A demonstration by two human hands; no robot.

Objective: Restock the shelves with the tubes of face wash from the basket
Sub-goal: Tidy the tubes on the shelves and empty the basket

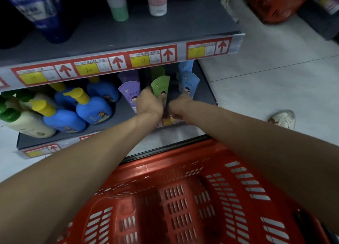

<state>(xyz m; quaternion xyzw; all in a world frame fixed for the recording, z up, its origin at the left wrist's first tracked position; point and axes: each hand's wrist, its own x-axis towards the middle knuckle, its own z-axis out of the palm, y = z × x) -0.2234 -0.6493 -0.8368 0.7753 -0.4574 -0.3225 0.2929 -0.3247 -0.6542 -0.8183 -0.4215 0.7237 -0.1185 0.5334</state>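
While blue pump bottles crowd the left of the lower shelf, a purple tube stands just beside the left hand, which grips the base of an upright green tube. The right hand reaches the foot of a blue tube; whether it grips is unclear. The red basket below shows no tubes, so restocking looks nearly finished.

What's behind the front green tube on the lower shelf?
Second green tube sits behind the front green tube. Farther back is dark under the upper shelf; the left hand hides its base.
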